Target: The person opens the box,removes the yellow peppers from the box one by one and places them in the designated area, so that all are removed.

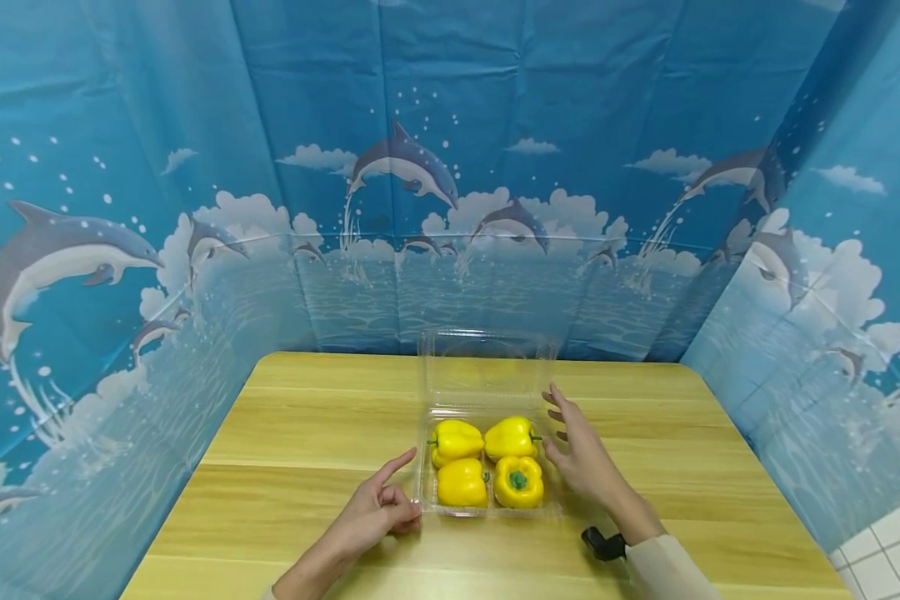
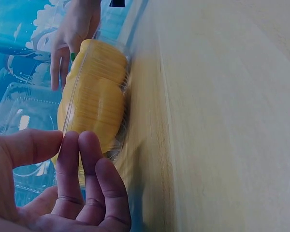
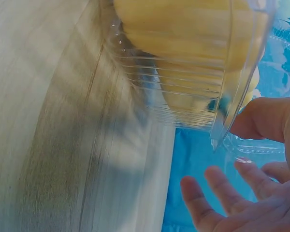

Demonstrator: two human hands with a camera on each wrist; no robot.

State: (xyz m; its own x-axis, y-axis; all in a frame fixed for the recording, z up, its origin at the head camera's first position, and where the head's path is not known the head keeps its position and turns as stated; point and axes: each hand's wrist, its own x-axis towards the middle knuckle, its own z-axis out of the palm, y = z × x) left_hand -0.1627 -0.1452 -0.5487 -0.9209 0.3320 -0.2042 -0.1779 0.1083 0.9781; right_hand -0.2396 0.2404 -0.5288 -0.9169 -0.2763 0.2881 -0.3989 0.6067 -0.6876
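A clear plastic clamshell container [image 1: 487, 511] stands on the wooden table [image 1: 307, 433] with its lid [image 1: 487, 367] open and upright at the back. Several yellow bell peppers [image 1: 462, 483] fill it. My left hand [image 1: 386, 504] lies at the container's front-left corner, index finger stretched forward, the other fingers curled against the corner. In the left wrist view those fingers [image 2: 82, 169] lie at the container wall [image 2: 99, 92]; a grip on the rim cannot be made out. My right hand [image 1: 581, 450] is beside the right wall with straight, spread fingers. The right wrist view shows its fingers [image 3: 217, 198] spread below the container [image 3: 183, 96].
Blue curtains printed with dolphins [image 1: 405, 167] close off the table at the back and both sides. A black wrist strap [image 1: 603, 543] sits on my right forearm. White floor tiles [image 1: 892, 542] show at the lower right.
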